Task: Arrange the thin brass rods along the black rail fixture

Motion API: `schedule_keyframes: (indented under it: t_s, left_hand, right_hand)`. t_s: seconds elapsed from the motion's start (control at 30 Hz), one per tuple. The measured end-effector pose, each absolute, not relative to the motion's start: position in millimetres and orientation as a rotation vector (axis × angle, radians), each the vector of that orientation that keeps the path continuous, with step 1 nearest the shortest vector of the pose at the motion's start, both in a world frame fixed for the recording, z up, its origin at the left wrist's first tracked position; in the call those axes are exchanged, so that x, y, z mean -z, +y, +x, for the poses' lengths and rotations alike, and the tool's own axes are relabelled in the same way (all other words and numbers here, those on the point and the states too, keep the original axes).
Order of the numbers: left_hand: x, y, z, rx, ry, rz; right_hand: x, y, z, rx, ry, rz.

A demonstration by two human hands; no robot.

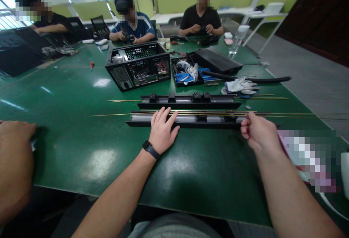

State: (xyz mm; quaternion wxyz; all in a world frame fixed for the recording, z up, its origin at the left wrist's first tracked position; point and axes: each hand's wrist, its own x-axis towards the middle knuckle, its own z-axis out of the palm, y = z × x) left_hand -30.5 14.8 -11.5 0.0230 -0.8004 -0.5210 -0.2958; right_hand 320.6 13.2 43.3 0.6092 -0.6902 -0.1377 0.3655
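Two long black rails with silver channels and black blocks lie side by side on the green table. My left hand [163, 129], with a black wristband, rests spread over the left part of the near rail [188, 124]. Its fingers lie across thin brass-coloured rods [114, 115] that run along the rail and stick out at both ends. At the rail's right end, my right hand [257, 129] is closed, thumb and forefinger pinched on a thin rod. Behind it sits the far rail [185, 104], also with thin rods reaching out past both ends.
Beyond the rails stand an open black computer case [141, 68], a black box of gloves and a flat black panel [215, 60]. White gloves [240, 86] and a black tube [261, 80] lie at right. Co-workers sit opposite; another person's arm [15, 161] rests at left.
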Motion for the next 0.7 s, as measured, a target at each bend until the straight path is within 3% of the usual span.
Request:
schedule_keyframes:
  t_s: [0.7]
  left_hand:
    - [8, 13, -28, 0.901, -1.620, -2.480]
  right_hand:
    - [-50, 16, 333, -0.784, -0.251, -1.633]
